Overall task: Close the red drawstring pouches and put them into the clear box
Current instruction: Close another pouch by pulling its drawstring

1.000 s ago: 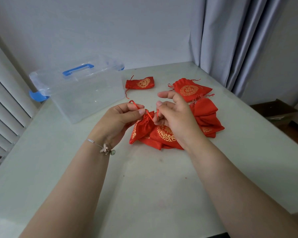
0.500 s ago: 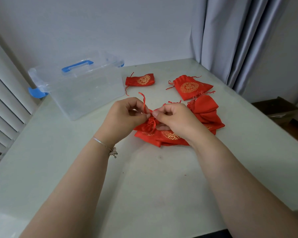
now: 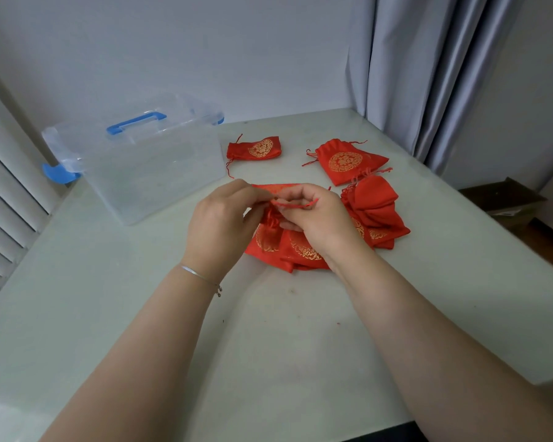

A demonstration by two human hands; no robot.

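L hand [image 3: 219, 223], R hand [image 3: 313, 218] pinch pouch [image 3: 268, 237] drawstring [image 3: 292, 204]; btwn both

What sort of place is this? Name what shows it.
Probably a room in a home: grey curtains, window blinds and a pale table pushed into the corner, with a cardboard box on the floor.

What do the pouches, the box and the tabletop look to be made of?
Pouches: red fabric with a satin-like sheen, gold printed or woven emblem; it folds softly.
Box: clear, slightly cloudy plastic, likely rigid; blue handle looks like opaque plastic.
Tabletop: smooth pale surface with a soft glare, possibly glass or laminate.
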